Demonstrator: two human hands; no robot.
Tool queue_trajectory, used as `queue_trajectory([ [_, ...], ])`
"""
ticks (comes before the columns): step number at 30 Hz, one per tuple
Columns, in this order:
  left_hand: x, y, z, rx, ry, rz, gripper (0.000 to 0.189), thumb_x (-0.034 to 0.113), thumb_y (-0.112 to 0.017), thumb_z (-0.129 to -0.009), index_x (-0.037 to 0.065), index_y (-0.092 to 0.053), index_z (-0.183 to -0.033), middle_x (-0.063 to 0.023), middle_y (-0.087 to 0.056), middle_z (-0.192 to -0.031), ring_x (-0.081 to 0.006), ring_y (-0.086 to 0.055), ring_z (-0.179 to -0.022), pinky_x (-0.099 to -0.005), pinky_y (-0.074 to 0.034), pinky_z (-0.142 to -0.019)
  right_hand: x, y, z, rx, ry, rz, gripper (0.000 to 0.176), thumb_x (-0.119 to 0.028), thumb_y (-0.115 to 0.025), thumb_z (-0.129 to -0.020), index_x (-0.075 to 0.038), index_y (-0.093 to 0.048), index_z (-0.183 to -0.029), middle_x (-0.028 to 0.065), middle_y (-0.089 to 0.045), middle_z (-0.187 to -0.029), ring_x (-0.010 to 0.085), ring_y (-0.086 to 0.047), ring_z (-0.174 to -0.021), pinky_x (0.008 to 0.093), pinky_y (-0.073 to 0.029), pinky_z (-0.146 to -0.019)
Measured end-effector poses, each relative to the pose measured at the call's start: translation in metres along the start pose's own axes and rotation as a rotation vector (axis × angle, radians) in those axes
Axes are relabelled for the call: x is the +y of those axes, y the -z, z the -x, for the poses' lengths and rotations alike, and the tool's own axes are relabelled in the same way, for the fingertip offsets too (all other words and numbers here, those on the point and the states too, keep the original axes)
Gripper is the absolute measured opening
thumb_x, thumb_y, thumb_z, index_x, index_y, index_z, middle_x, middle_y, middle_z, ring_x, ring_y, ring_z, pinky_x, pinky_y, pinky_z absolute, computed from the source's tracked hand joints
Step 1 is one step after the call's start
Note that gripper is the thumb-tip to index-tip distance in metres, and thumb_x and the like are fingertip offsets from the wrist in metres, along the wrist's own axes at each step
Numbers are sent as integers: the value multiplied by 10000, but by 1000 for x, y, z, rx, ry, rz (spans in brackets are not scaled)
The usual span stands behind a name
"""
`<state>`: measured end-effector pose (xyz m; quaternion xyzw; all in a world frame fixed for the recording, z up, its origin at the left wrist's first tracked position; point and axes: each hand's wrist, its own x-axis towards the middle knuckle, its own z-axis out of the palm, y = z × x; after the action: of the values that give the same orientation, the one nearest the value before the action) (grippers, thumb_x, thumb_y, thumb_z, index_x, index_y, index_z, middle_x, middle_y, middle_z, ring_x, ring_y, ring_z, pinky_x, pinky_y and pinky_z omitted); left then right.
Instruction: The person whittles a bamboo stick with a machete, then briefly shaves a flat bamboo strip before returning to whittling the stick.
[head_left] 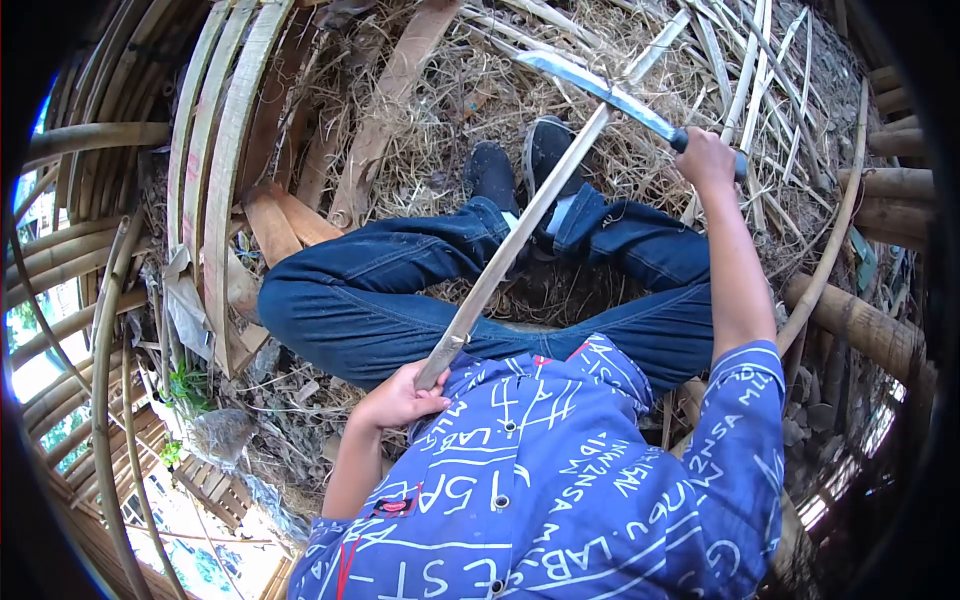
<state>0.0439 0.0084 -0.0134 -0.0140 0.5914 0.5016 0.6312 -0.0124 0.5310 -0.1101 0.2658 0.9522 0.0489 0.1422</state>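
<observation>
A long bamboo strip [520, 237] runs from my waist up and away past my shoes. Its near end is in my left hand [400, 398], with the fingers closed around it against my shirt. My right hand [706, 160] is wrapped round the dark handle of a machete [602, 88]. The machete's long blade points to the upper left and lies across the strip near its far part, apparently touching it. The strip continues beyond the blade toward the top.
My crossed legs in jeans [370, 290] and dark shoes [491, 176] are beneath the strip. Shavings [450, 120] and thin strips litter the ground. Split bamboo slats [225, 200] stand at left, near flat wood pieces [400, 90]. A thick bamboo pole [860, 325] lies at right.
</observation>
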Motion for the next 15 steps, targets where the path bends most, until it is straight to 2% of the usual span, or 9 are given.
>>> queue_trajectory([
  [2,-3,5,-2,-80,62,142,278,-5,-710,-826,85,-468,-929,114,-392,-708,39,-356,-598,-144,-296,-547,-10,-4,-4,31,2,41,139,-175,-619,-810,-125,-670,-929,129,-716,-879,292,-712,-834,405,-566,-758],
  [3,-1,8,-1,-81,84,161,281,-15,-709,-826,88,-469,-928,114,-397,-694,33,-362,-591,-149,-306,-544,-10,-15,-5,140,44,57,101,-166,-617,-807,-118,-649,-890,127,-711,-827,303,-712,-784,403,-565,-714],
  [4,-1,7,-1,-79,86,161,281,-15,-709,-826,88,-469,-928,114,-397,-694,33,-362,-591,-149,-306,-544,-7,-19,-8,139,45,55,101,-166,-617,-807,-118,-649,-890,127,-711,-827,303,-712,-784,403,-565,-714],
  [7,1,9,4,-108,120,257,289,-14,-717,-820,91,-472,-930,108,-401,-684,26,-366,-583,-152,-313,-538,7,-39,-23,330,155,74,125,-187,-642,-791,-109,-632,-887,117,-704,-804,308,-709,-772,419,-552,-670],
  [8,5,7,5,-82,133,241,297,-13,-724,-814,89,-472,-934,105,-406,-684,22,-366,-580,-154,-314,-535,4,-33,-20,325,154,74,125,-187,-642,-791,-109,-632,-887,117,-704,-804,308,-709,-772,419,-552,-670],
  [10,12,3,1,-44,150,217,316,-13,-738,-801,85,-473,-942,99,-415,-684,15,-364,-576,-157,-315,-531,1,-7,-12,126,141,10,149,-182,-638,-780,-99,-646,-903,132,-703,-824,321,-704,-793,431,-551,-701],
  [12,9,5,-2,-62,116,197,323,-13,-744,-795,81,-473,-943,97,-423,-696,18,-361,-584,-151,-307,-532,5,-6,-12,-14,157,-105,227,-168,-622,-721,-84,-695,-918,195,-698,-902,356,-684,-873,455,-539,-806],
  [15,-1,9,-3,-127,88,233,313,-37,-711,-803,83,-465,-955,101,-409,-701,30,-350,-589,-145,-285,-532,1,5,-3,-70,158,-200,238,-166,-616,-720,-57,-696,-916,211,-695,-923,362,-675,-908,452,-530,-837],
])
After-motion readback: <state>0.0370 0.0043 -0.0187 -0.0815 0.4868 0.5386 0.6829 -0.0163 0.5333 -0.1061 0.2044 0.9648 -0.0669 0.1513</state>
